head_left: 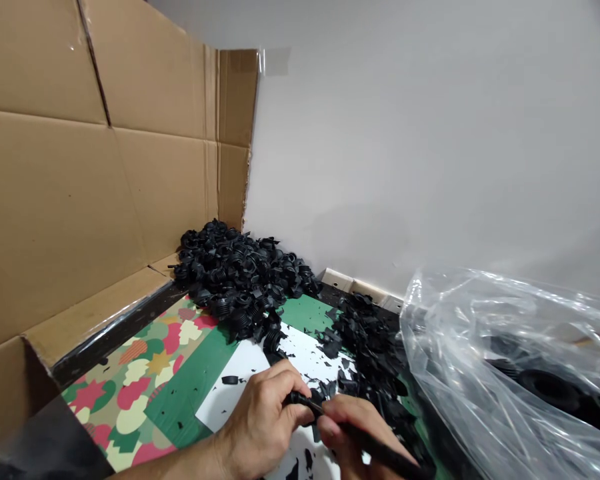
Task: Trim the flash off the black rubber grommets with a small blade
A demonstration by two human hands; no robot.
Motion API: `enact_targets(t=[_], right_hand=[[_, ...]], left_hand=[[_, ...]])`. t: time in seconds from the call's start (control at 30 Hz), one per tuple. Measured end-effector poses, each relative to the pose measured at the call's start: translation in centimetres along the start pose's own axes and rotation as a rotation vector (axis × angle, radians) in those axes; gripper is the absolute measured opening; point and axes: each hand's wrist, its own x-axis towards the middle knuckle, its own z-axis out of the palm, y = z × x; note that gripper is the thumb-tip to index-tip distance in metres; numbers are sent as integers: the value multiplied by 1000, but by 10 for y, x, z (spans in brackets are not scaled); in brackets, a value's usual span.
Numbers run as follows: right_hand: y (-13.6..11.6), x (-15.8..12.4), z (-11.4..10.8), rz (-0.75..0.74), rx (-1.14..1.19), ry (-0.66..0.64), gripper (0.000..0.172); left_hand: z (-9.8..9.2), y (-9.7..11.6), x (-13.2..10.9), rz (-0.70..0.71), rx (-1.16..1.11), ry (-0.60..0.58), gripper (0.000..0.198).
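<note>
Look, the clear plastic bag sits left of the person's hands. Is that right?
No, the clear plastic bag sits to the right of the left hand and right hand, not to their left; the head view shows it.

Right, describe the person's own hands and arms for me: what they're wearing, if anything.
The left hand and right hand are both bare, with no gloves, and no ring or watch shows on them. The left forearm is bare too, with no sleeve in view before the picture's edge.
</note>
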Motion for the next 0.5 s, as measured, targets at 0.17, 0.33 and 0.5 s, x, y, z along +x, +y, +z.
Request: enact_targets(t=[0.17, 0.33, 0.5], right_hand=[[21, 17, -24, -5, -161, 97, 14], [18, 20, -25, 422, 71, 196, 37], [-4, 11, -10, 506, 209, 151, 38]], left_hand=[[1, 0, 0, -22, -45, 3, 12], [1, -1, 3, -79, -49, 5, 14], [0, 1, 3, -87, -39, -4, 13]])
